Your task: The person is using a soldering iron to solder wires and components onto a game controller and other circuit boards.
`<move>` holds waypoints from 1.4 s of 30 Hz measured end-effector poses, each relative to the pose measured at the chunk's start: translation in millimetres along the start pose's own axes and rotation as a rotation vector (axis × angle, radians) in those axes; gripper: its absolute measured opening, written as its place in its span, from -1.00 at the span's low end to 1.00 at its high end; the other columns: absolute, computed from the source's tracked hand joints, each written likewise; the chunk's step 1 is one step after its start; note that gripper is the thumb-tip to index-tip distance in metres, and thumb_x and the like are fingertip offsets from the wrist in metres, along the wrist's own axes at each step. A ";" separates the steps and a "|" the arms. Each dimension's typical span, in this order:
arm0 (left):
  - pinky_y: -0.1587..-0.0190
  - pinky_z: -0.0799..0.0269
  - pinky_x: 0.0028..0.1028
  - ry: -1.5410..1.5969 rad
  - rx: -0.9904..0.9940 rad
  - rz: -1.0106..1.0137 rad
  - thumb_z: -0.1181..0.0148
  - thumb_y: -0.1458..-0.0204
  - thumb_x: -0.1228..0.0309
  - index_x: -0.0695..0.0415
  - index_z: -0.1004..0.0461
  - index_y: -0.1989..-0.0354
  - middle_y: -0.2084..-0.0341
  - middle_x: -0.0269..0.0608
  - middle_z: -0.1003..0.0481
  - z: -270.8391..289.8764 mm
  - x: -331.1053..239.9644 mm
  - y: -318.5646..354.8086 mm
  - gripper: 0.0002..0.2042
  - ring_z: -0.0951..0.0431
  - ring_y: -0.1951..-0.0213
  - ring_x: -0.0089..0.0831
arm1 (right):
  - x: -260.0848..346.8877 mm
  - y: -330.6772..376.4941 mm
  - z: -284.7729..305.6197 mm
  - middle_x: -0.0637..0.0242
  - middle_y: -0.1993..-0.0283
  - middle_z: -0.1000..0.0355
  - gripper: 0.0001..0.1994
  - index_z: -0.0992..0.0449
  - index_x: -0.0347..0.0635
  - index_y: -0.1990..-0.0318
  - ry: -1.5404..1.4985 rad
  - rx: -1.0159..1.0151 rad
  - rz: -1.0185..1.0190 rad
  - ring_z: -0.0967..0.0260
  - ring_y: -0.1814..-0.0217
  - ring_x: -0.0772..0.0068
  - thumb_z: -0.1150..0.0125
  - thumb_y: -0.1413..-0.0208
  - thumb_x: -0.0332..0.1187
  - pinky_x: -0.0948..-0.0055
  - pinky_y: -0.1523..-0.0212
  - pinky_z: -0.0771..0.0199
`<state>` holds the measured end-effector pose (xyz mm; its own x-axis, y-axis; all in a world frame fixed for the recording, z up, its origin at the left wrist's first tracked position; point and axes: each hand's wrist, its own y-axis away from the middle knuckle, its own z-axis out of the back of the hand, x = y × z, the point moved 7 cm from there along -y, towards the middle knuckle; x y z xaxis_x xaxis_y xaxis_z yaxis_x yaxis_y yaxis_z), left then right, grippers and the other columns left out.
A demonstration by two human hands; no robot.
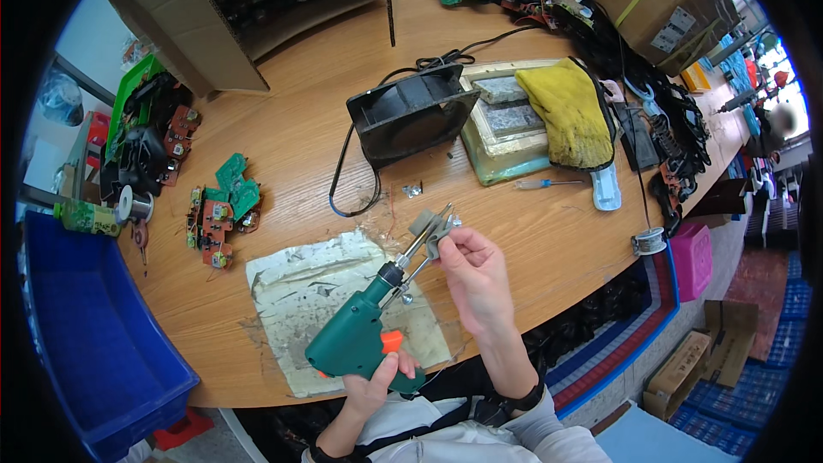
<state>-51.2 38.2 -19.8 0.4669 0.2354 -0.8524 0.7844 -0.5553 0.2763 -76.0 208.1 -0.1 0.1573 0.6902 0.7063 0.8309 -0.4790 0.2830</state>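
Observation:
My left hand (pixel 375 384) is closed around the handle of a green soldering gun (pixel 347 334) with an orange trigger. The gun tilts up and to the right over a stained white sheet (pixel 296 291). My right hand (pixel 476 270) pinches a small grey cloth (pixel 435 230) folded around the gun's metal barrel near its tip. The very end of the tip shows above the cloth. Just beyond lie a black fan (pixel 411 116) and a small bit of metal (pixel 412 190).
A yellow glove (pixel 566 111) rests on a box-like block beside the fan. Circuit boards (pixel 227 214) lie left of the sheet, near a solder spool (pixel 135 203). A blue bin (pixel 103 334) stands at the left edge. Cardboard boxes (pixel 660 4) and black cabled parts line the back.

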 end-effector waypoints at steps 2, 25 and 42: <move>0.40 -0.38 -0.29 0.007 -0.008 -0.029 0.09 0.04 0.42 0.26 -0.12 0.14 0.66 -0.16 -0.29 -0.6 -2.1 0.3 -0.71 -0.35 0.60 -0.41 | -1.8 -0.9 2.2 0.35 0.41 -0.37 -0.85 -0.40 -0.32 0.33 0.014 0.000 -0.001 -0.28 0.37 0.66 -0.15 0.10 -0.48 0.70 0.29 -0.27; 0.41 -0.38 -0.32 -0.029 0.032 -0.023 0.10 0.04 0.52 0.27 -0.12 0.23 0.64 -0.17 -0.32 0.0 0.9 -2.1 -0.79 -0.37 0.58 -0.42 | 26.2 1.0 6.0 0.33 0.40 -0.39 -0.90 -0.40 -0.29 0.39 0.182 0.035 0.027 -0.31 0.36 0.65 -0.14 0.12 -0.54 0.71 0.30 -0.27; 0.45 -0.36 -0.33 0.028 0.013 0.011 0.11 0.05 0.55 0.22 -0.06 0.16 0.68 -0.16 -0.30 0.2 0.6 -6.4 -0.74 -0.35 0.61 -0.41 | 35.1 6.0 -0.6 0.38 0.44 -0.38 -0.90 -0.39 -0.27 0.42 0.183 0.001 0.093 -0.29 0.39 0.68 -0.17 0.14 -0.53 0.73 0.32 -0.26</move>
<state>-56.1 41.7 -22.2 0.4870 0.2514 -0.8364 0.7737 -0.5686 0.2796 -65.8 229.1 26.7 0.1340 0.5332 0.8353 0.8180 -0.5353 0.2105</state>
